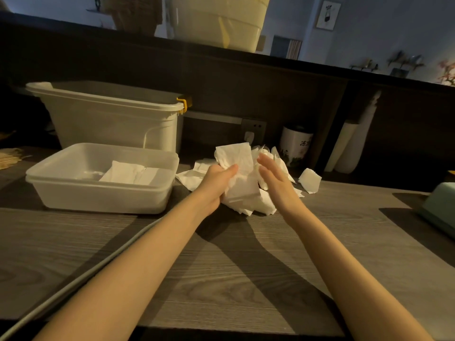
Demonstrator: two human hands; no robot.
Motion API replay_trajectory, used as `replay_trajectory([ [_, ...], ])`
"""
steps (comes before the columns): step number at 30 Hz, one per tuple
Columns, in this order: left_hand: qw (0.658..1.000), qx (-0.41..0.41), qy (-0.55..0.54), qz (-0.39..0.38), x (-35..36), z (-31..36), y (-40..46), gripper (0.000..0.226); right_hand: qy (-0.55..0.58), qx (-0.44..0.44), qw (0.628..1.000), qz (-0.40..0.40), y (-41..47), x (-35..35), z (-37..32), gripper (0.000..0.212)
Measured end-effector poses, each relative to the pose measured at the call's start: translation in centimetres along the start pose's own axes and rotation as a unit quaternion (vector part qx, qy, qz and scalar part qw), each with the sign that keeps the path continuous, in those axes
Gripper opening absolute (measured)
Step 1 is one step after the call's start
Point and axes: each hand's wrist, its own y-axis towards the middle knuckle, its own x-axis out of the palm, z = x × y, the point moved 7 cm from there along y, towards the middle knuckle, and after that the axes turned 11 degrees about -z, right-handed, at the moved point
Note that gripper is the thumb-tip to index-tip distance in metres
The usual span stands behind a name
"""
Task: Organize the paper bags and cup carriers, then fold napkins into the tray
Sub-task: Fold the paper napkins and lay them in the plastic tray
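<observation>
Here my two bare forearms reach out over the wood-grain table (221,279), and a pale cable (73,284) runs along it beside my left arm.

My left hand (216,183) is curled round a napkin (237,166), thumb pressed on its front, and holds it up so the sheet stands above my knuckles, crumpled and half unfolded. My right hand (274,178) is just beside the sheet with its fingers straight and close together, gripping nothing; whether the fingertips touch the paper I cannot tell.

Under and behind both hands lies the napkin pile (256,205), loose white sheets spread on the table, with one stray sheet (309,180) lying apart to the right.

To my left stands the tray (98,195), white plastic and shallow. Folded napkins (130,174) lie flat on its floor, toward the right side. Its right wall is near the pile but not touching it.

At the right edge sits a pale green box (440,212), only partly in view.

Farther back, behind the tray, stands a tall white bin (110,116) with a yellow clip on its rim. Against the dark back panel there is a wall socket (253,130) and a white canister (295,146) with printed characters. To the far left, some tan paper things (11,156) lie in shadow, too dim to make out.
</observation>
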Motion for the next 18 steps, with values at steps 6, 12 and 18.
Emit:
replay_trajectory([
  [6,0.999,0.015,-0.018,0.029,-1.9,0.6,0.2,0.032,-0.188,0.105,0.975,0.064,0.2,-3.9,2.8,0.034],
  [12,0.999,0.018,-0.015,0.043,-3.0,0.4,0.3,0.03,-0.333,0.108,0.935,-0.058,0.3,-1.8,3.7,0.051],
  [18,0.997,0.011,0.009,0.072,-3.6,0.2,0.5,0.031,-0.332,0.052,0.942,-0.009,0.5,-2.0,3.4,0.022],
])
